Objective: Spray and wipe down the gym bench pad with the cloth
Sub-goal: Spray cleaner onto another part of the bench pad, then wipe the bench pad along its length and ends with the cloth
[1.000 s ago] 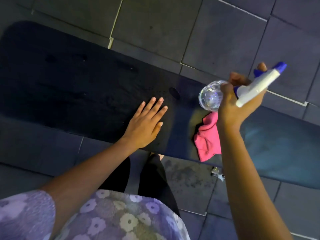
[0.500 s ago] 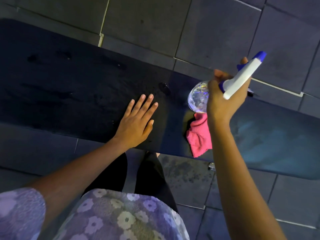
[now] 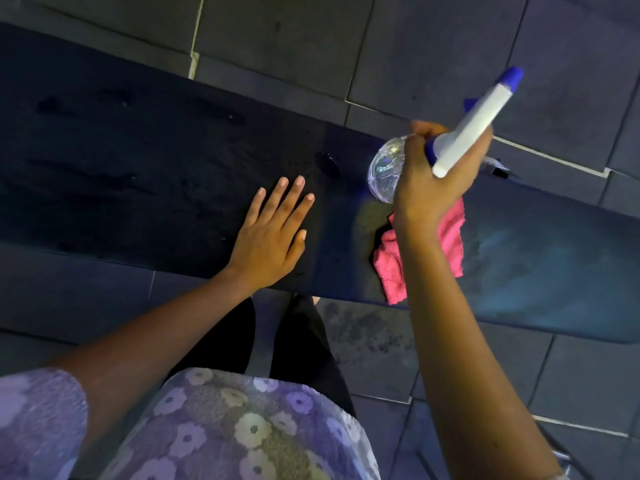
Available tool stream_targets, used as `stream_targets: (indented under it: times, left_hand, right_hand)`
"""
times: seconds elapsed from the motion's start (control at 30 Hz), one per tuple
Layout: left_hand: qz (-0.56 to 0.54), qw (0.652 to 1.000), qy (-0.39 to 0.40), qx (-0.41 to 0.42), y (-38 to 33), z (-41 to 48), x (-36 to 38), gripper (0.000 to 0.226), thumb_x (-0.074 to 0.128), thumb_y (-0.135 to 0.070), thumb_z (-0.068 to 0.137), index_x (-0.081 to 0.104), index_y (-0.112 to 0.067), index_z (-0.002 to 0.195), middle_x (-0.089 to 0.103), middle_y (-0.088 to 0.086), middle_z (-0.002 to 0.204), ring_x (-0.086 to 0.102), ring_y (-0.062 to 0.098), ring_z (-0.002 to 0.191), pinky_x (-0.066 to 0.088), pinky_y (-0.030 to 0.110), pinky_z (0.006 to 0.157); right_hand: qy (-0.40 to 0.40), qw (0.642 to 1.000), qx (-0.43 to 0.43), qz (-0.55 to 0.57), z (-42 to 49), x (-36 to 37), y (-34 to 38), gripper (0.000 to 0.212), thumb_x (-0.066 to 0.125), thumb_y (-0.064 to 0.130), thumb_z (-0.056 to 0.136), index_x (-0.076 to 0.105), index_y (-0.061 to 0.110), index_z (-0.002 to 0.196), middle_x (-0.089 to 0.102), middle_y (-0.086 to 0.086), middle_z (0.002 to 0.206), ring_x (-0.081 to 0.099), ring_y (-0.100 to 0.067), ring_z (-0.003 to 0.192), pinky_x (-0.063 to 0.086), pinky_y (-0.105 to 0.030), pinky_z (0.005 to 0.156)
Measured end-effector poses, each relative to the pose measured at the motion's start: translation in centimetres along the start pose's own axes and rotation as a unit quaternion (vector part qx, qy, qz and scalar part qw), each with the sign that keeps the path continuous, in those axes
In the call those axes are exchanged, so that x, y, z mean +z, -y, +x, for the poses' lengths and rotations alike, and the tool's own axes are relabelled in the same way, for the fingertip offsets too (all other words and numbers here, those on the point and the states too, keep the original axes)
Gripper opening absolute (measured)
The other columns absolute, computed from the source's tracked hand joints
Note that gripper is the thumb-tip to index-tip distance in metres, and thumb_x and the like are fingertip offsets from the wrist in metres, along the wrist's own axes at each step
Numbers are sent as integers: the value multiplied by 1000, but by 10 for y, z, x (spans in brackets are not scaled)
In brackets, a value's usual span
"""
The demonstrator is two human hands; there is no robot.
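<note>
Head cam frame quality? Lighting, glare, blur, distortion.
Head view: dim bluish light; bench pad nearly black at left, pale sheen at right; spray bottle glints on its clear body; pink cloth is readable; little motion blur; the wide-angle lens bows the pad's edges.

The right hand, gripping the spray bottle, has shifted along the bench pad toward the left hand. Its forearm now crosses over the pink cloth, which shows on both sides of it; before, the cloth lay wholly to its left. The sprayer head tilts more steeply.
</note>
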State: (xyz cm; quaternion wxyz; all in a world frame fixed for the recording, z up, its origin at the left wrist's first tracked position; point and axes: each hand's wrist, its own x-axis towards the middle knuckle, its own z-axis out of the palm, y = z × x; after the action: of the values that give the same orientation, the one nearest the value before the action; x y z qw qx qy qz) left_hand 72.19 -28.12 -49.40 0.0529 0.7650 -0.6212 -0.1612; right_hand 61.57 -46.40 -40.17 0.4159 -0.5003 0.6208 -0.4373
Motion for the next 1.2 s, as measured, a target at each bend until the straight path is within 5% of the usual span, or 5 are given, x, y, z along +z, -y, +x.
stream_targets:
  times: [0.2, 0.37, 0.63, 0.93, 1.2]
  left_hand:
    - [-15, 1000, 5, 6, 1, 1, -3, 55, 36, -30, 99, 28, -14, 150, 16, 9, 161, 12, 27, 149, 13, 50, 119]
    - [-42, 998, -50, 18, -7, 4, -6, 42, 47, -22, 93, 52, -13, 134, 34, 8, 154, 31, 24, 142, 19, 55, 116]
    - [-76, 989, -99, 76, -64, 18, -1, 17, 62, -32, 77, 68, -26, 92, 62, -8, 105, 52, 16, 93, 23, 36, 73]
    - [-96, 981, -33, 165, -83, 36, 4, 29, 69, -38, 72, 66, -23, 97, 63, -5, 106, 43, 15, 94, 24, 36, 73]
    - [-207, 965, -76, 142, -94, 20, -6, 20, 71, -22, 72, 68, -22, 92, 64, -8, 102, 56, 18, 87, 35, 41, 73]
  right_hand:
    - [46, 997, -24, -53, -1, -20, -7, 80, 80, 12, 74, 34, 2, 138, 61, -2, 121, 60, -5, 107, 50, -22, 91]
    - [64, 981, -68, -171, -29, -69, -44, 64, 83, 22, 63, 42, 3, 108, 41, -5, 109, 47, -31, 106, 42, -53, 97]
    - [196, 880, -34, -431, -99, -118, -95, 35, 75, 33, 71, 58, 15, 96, 59, -5, 98, 50, -31, 97, 36, -41, 77]
    - [262, 869, -94, -409, -88, -138, -99, 24, 67, 4, 70, 62, 4, 94, 63, -11, 83, 53, -32, 77, 43, -41, 69]
    - [267, 908, -53, -319, -76, -141, -56, 26, 41, 26, 78, 58, 8, 71, 48, -2, 76, 39, -22, 77, 26, -24, 67]
